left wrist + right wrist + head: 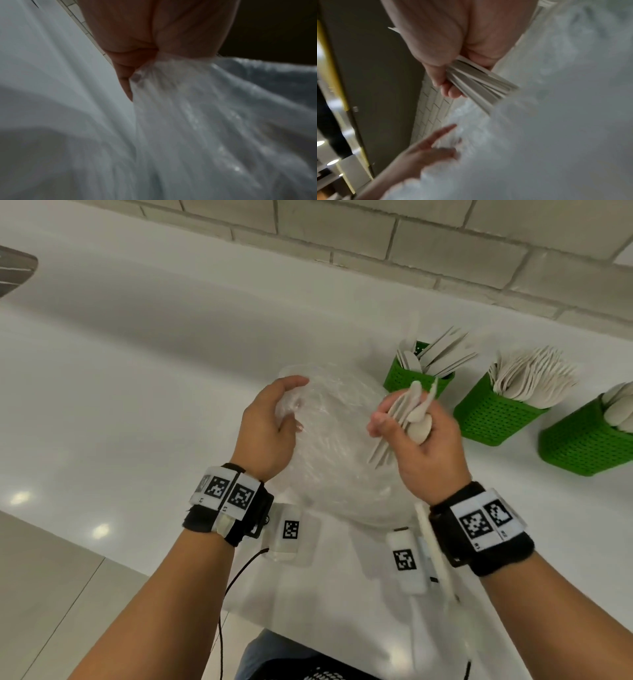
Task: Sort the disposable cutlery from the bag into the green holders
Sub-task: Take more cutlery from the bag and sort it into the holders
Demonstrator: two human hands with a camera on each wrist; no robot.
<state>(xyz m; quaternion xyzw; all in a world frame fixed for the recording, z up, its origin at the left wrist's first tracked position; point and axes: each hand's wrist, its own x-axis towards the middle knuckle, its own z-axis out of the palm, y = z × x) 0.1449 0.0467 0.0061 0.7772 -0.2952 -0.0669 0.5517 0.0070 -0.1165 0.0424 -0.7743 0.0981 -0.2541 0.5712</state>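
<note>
White counter (137,392) runs under a pale brick wall (411,244); everything sits on its right half. Clear plastic bag (339,446) is the biggest item, puffed up btwn both hands, thin crinkly film, looks near empty, w/ one loose utensil (435,549) lying on the counter just beside the right wrist. Three green holders stand in a row right of bag: near holder (416,378) w/ flat handle ends sticking up, middle holder (496,412) packed w/ a fan of pale pieces, far holder (582,443) partly cut off at frame edge, rounded bowls showing. Left hand (270,426) has fingers curled into the bag's film, bunching a fold; the left wrist view confirms film gathered in the pinch. Right hand (421,440) is closed round a small cutlery bundle (404,419), approx 4–5 pcs, a spoon bowl at the palm, handles fanning out below the thumb per the right wrist view. Judgement: cutlery is v. light, stiff but thin, smooth, likely to slide past each other in a mixed bunch; best held mid-handle, firm not crushing, then singled out by type. Bag is limp, no support; grip at the mouth or a gathered fold.
</note>
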